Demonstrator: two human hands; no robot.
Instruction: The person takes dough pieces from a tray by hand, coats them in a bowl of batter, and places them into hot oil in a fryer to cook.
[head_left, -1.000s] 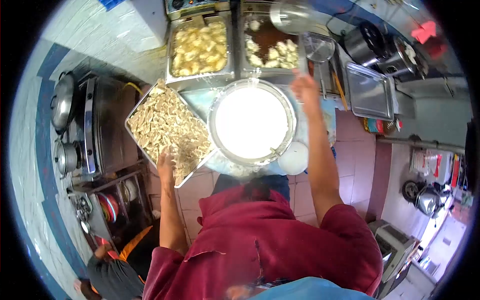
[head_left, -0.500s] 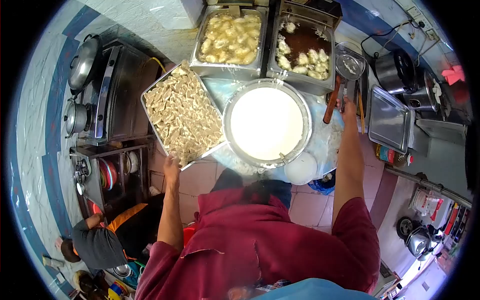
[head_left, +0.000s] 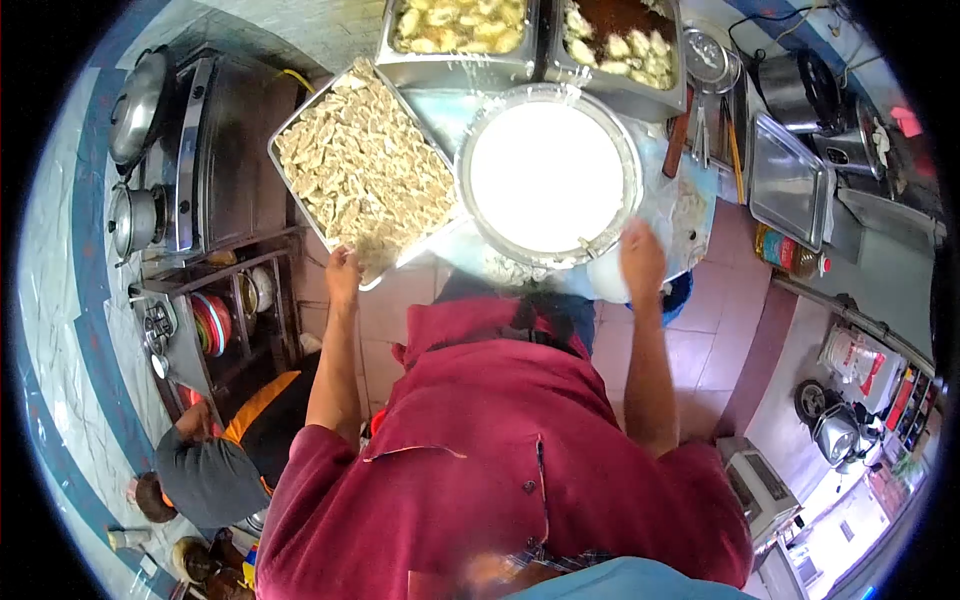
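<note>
A metal tray [head_left: 437, 233] full of flat, pale-brown pieces [head_left: 360, 165] lies at an angle on the left. My left hand [head_left: 343, 268] is at its near corner, fingers closed on the rim. To the right stands a large round metal bowl [head_left: 632, 190] of white liquid [head_left: 545, 175], overexposed by glare. My right hand [head_left: 642, 255] is beside the bowl's near right rim, above a white plate [head_left: 607, 278] that it partly covers. Motion smears its fingers, so any hold is unclear.
Two fryers hold battered pieces in oil, a left fryer [head_left: 455, 72] and a right fryer [head_left: 615, 88]. Skimmers [head_left: 706, 60] and a wooden handle [head_left: 678, 135] lie right, near an oil bottle [head_left: 790, 252]. Another person [head_left: 215, 470] crouches lower left by a shelf [head_left: 225, 300].
My right hand has left the skimmer handle on the right and come back towards the bowl's near rim. My left hand stays at the tray corner. The view has shifted.
</note>
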